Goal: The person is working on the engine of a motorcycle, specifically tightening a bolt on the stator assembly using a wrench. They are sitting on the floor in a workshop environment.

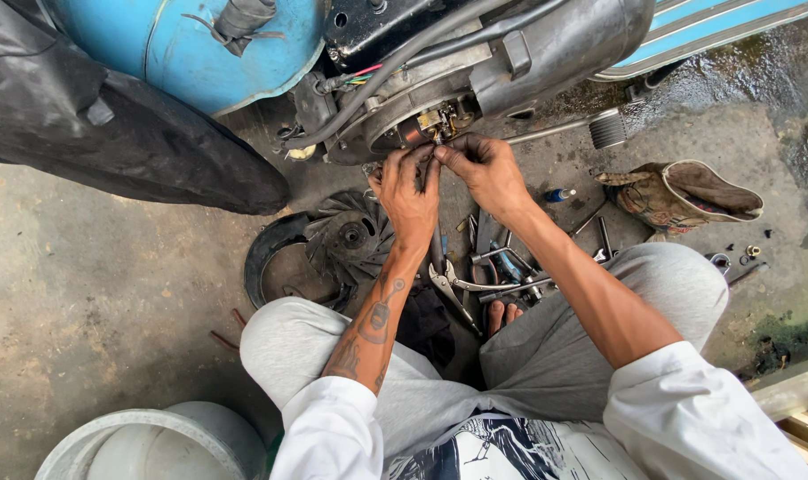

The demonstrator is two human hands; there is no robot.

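Blue scooter body (pixel 191 53) spans 10 to 2 o'clock; its exposed engine stator housing (pixel 421 111) sits at 12. Detached fan wheel (pixel 350 236) on the concrete at centre, pliers (pixel 453 284) just right of it. Left hand (pixel 408 191) and right hand (pixel 484 169) meet at the stator, fingertips of both pinched on small wiring there; item gripped too small to identify.
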